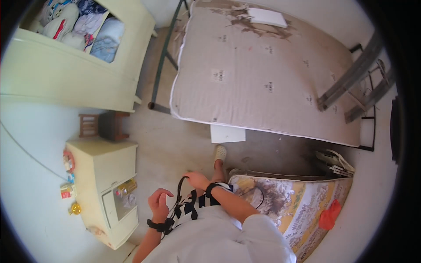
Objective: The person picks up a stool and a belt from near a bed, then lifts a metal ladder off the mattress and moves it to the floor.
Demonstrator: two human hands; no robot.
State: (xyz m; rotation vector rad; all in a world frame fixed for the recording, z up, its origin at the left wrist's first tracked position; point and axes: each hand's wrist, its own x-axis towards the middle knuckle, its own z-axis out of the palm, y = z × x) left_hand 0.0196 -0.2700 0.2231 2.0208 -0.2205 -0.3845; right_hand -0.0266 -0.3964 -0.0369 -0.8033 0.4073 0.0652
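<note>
In front of my body, my right hand (197, 180) is closed on one end of a thin black strap (179, 193), which hangs down beside my black-and-white patterned clothing (206, 200). To its left, my left hand (159, 202) is raised with the index finger stretched out and the thumb apart. Nothing shows in the left hand, and its other fingers are curled. Each wrist wears a dark band, the left one being bulkier (161, 225). One foot in a pale clog (220, 153) shows beyond my right hand.
A stained bare mattress (245, 94) lies on a metal bed frame ahead, with a ladder (351, 83) over its right side. A white box (228, 134) sits below its edge. A patterned mattress (294, 197) is at right. A cream cabinet (103, 171), chair (113, 126) and wardrobe (74, 65) stand left.
</note>
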